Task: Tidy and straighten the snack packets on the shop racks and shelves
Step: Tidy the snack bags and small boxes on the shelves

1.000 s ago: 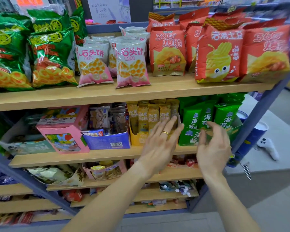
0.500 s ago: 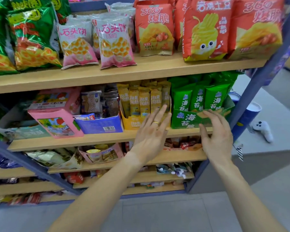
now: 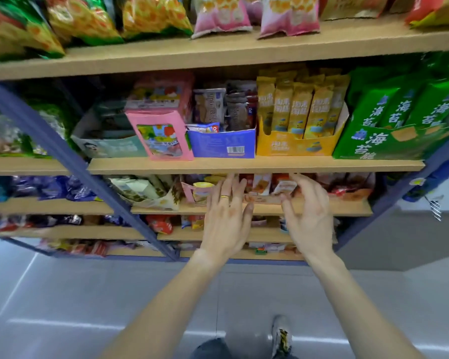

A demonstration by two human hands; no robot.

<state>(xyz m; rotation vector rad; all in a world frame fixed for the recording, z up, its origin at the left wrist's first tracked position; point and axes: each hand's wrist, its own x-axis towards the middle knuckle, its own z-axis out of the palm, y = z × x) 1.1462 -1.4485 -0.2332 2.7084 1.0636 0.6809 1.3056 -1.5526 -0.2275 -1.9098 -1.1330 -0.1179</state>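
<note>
Head view: both hands reach toward the third wooden shelf (image 3: 322,209), at its front edge. The left hand (image 3: 226,221), wearing a ring, has fingers spread and grips nothing. The right hand (image 3: 309,218) has fingers loosely curled, empty, near small snack packets (image 3: 262,183) standing on that shelf.

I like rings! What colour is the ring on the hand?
Gold, on the left hand, seen in the head view.

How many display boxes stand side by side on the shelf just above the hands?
5: teal box at left, then pink box, blue box, yellow box and green box at right. More may hide behind the frame.
</note>
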